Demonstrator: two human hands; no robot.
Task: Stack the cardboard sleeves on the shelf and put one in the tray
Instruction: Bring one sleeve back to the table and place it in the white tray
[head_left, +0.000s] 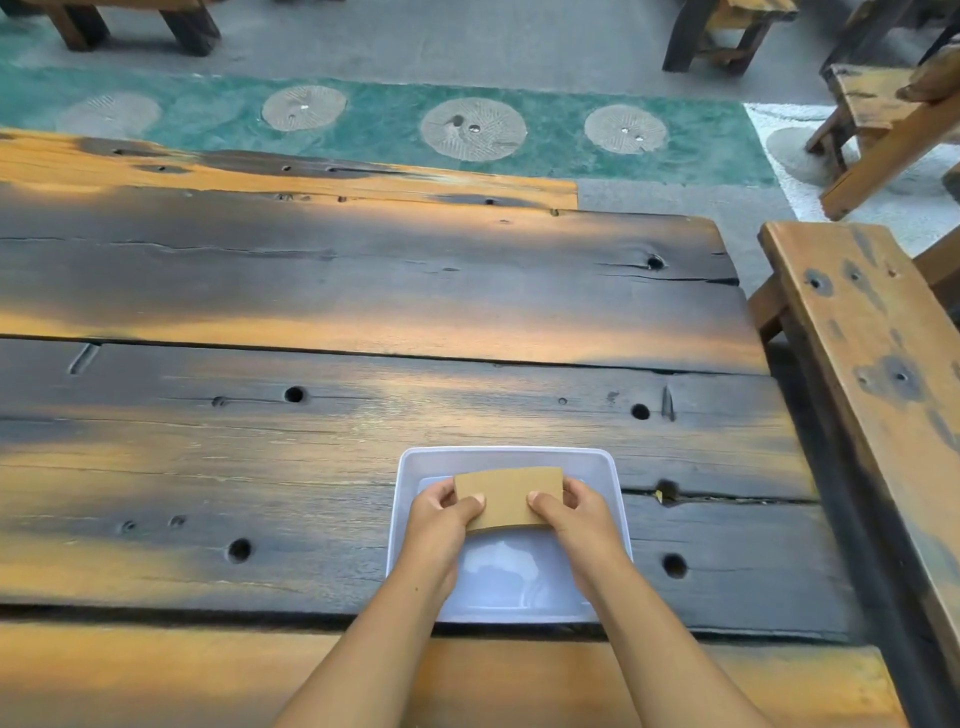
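A flat brown cardboard sleeve (509, 496) is held level over a shallow translucent white tray (506, 456) near the front of the wooden table. My left hand (441, 519) grips the sleeve's left end, thumb on top. My right hand (574, 512) grips its right end the same way. Whether the sleeve touches the tray floor is unclear. Apart from the sleeve, the tray's bare bottom shows between my wrists. No shelf and no other sleeves are in view.
The tray rests on a dark, worn plank table (363, 291) with holes and cracks. A wooden bench (878, 374) runs along the right side. More benches stand at the back (727, 31), beyond a green floor strip with round stone discs.
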